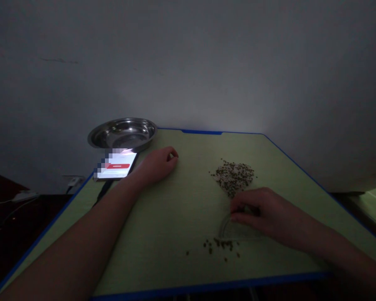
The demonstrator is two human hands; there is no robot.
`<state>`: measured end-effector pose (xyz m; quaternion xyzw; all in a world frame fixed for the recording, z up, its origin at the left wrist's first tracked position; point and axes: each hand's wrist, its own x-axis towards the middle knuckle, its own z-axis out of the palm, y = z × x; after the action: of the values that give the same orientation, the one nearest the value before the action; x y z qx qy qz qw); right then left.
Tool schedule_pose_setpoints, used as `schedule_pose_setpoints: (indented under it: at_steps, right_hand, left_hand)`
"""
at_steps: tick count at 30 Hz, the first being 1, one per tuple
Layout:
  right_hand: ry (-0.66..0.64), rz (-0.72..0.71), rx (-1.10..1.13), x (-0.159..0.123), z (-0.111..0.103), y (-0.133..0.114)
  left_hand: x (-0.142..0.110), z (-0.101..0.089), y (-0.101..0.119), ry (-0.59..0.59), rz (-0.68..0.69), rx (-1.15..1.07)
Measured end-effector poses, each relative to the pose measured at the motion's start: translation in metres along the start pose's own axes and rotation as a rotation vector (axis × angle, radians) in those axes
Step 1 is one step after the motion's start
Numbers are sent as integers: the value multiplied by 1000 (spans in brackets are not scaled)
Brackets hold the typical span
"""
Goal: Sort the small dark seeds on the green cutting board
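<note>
My right hand (pixel 253 211) pinches the curved edge of a clear plastic protractor (pixel 227 230), held at the table's near right part. My palm and fingers cover some of the protractor. Just beyond the fingers lies a pile of small dark and pale grains (pixel 233 175), mixed together. Several dark grains (pixel 224 244) are scattered on the near side of the protractor's straight edge. Farther left, my left hand (pixel 159 164) rests on the table with its fingers curled in and nothing visible in them.
A shiny steel basin (pixel 123 131) stands at the table's back left corner. In front of it is a phone (pixel 120 165) with a lit screen, beside my left forearm. The pale green table (pixel 175 234) has a blue edge and meets a grey wall (pixel 188 62).
</note>
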<state>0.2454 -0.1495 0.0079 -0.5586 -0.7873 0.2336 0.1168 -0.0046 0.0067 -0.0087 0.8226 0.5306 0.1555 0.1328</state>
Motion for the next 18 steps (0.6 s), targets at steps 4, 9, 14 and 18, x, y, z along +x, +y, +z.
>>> schedule_pose_setpoints:
  at_steps: [4, 9, 14, 18]
  right_hand:
    - [52, 2, -40, 5, 1, -1]
    - [119, 43, -36, 5, -7, 10]
    - [197, 65, -14, -3, -13, 12]
    - [186, 40, -49, 0, -5, -1]
  left_hand:
    - [-1, 0, 0, 4, 1, 5]
    - [-1, 1, -1, 4, -3, 1]
    - [0, 1, -1, 8, 4, 8]
    - [1, 1, -2, 3, 1, 11]
